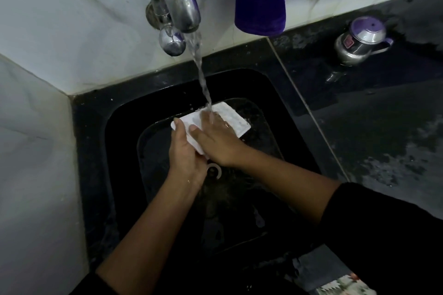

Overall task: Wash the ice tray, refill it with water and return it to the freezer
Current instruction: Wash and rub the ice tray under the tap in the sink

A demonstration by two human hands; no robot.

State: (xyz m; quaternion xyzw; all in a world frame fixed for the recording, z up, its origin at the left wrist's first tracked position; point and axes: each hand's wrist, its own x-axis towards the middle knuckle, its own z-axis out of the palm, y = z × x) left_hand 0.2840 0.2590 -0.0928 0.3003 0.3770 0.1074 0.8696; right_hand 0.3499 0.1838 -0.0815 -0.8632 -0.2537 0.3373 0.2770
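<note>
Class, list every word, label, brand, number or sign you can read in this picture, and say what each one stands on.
No text here is readable.
On the lidded steel pot, a small red sticker: too small and blurred to read.
On the white plastic ice tray and the curved chrome tap: no markings visible.

Left hand [185,151] grips the ice tray [236,122], right hand [215,137] lies flat on it, fingers [217,121] straight.
</note>
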